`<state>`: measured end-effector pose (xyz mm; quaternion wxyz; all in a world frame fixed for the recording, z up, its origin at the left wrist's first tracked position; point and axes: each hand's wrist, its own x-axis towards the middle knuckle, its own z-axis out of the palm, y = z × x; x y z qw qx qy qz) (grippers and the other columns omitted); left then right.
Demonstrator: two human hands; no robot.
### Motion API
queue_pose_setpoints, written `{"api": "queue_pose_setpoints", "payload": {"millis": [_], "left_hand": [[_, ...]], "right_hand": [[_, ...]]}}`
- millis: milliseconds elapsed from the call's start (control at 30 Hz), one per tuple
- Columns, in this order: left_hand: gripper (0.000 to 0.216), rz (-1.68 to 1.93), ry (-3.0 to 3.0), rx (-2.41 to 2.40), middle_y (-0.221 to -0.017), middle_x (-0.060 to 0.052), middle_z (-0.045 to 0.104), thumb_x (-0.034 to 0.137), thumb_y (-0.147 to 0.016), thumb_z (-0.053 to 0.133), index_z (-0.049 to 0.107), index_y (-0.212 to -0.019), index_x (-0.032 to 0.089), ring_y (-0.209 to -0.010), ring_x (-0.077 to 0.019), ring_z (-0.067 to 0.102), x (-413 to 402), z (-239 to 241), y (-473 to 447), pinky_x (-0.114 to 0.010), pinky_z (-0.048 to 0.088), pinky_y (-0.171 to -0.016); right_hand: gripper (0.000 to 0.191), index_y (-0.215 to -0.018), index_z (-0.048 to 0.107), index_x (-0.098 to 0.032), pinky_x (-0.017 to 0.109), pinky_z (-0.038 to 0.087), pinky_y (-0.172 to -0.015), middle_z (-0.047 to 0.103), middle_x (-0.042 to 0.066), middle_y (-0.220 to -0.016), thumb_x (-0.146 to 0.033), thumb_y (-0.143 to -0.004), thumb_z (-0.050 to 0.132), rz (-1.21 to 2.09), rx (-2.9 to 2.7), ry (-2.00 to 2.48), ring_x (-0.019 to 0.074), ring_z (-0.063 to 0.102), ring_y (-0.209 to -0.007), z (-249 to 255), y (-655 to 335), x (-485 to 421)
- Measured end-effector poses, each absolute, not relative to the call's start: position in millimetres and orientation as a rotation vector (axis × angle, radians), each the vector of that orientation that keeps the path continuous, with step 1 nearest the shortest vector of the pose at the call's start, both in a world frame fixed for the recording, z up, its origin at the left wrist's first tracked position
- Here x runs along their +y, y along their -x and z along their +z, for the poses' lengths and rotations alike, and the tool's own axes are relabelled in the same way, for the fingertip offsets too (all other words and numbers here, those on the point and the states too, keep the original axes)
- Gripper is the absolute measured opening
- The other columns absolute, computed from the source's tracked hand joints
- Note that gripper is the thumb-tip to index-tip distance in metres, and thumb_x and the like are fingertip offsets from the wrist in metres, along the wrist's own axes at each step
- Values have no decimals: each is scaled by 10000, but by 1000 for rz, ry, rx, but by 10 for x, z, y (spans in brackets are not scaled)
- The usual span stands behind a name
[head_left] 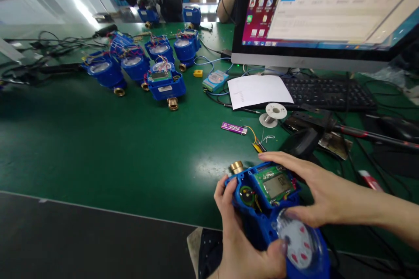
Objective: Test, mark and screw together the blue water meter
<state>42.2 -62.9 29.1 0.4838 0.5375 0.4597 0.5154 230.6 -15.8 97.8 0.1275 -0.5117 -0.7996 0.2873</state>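
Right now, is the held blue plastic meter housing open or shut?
Open: the blue plastic meter housing shows its green circuit board and grey rectangular display uncovered between left hand and right hand.

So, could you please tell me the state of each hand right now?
Left hand: holding the opened blue water meter.
Right hand: holding the same meter, from the opposite side.
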Motion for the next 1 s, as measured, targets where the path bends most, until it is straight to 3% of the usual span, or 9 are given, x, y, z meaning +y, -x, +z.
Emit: {"api": "queue_pose_setpoints", "payload": {"millis": [167,267,467,600,700,833,1000], "left_hand": [[861,1238,-1375,1131,-1358,-111,149,313,-552,686,254,-1294,238,-1285,-357,233,-615,377,-493,-536,226,-1085],[899,1164,-1411,1186,-1350,-108,138,257,-525,697,237,-1297,257,-1271,-360,249,-589,443,-527,-548,253,-1071],[934,1127,-1429,1229,-1318,-115,179,282,-497,743,256,-1293,249,-1239,-356,290,-550,485,-528,-543,292,-1051],[868,1112,-1325,1186,-1273,-97,241,464,-522,763,330,-1244,253,-1210,-326,334,-473,462,-437,-513,316,-1041],[746,1040,-1168,1095,-1187,-92,346,599,-645,641,339,-1227,243,-1138,-291,411,-379,468,-327,-497,360,-1000],[606,943,-1288,1144,-1151,-74,368,541,-712,603,395,-1200,248,-1123,-262,415,-315,503,-208,-459,353,-1001],[513,895,-1345,1094,-1081,-38,387,457,-693,640,413,-1107,257,-1028,-218,457,-389,499,-160,-393,410,-918]], "right_hand": [[817,-1356,332,-238,454,446,-943,506,102,-1271,-516,-654,642,808,-2073,1757,296,519,-1119,1014,-2167,-256],[810,-1357,337,-226,485,460,-894,572,118,-1178,-613,-684,567,815,-1890,1956,304,572,-1029,1014,-2103,-293],[919,-1330,365,-132,445,496,-802,608,158,-1110,-690,-628,561,826,-1817,2123,318,600,-965,863,-2190,-212],[779,-1171,470,-174,370,515,-729,654,92,-976,-673,-588,604,1072,-1758,2097,264,628,-850,926,-2121,-128],[702,-1100,488,-180,353,506,-715,653,84,-918,-612,-570,646,1039,-1798,2159,250,625,-818,1016,-2007,-106],[734,-1158,472,-187,369,497,-716,643,91,-919,-557,-558,676,939,-1914,2251,261,624,-817,1081,-1913,-101],[738,-1101,488,-184,339,498,-657,645,69,-865,-566,-509,705,1074,-1898,2344,243,622,-779,1180,-1842,-96]]}}
